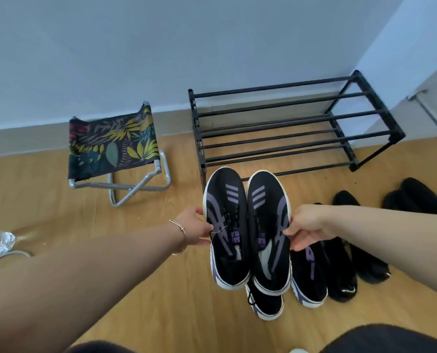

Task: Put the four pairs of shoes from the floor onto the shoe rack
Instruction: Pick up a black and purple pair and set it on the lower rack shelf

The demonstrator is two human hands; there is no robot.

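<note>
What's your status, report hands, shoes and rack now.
Left hand and right hand each gripping one purple-striped shoe, raised before shoe rack. Rack bare. Other shoes on floor. Path unobstructed.

Shoes held in front of the shoe rack (pixel 283 128): 2, one (pixel 226 225) per hand, other (pixel 269 230)
Shoes on floor near rack: at least 5 visible, some overlapping
Shoe racks: 1
Folding stools (pixel 113 146) left of rack: 1
Hands: 2

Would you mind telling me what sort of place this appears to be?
Probably a home entryway or room corner: a black shoe rack stands against a plain wall on wood-look flooring, a folding stool sits beside it, and black shoes lie in a row.
</note>
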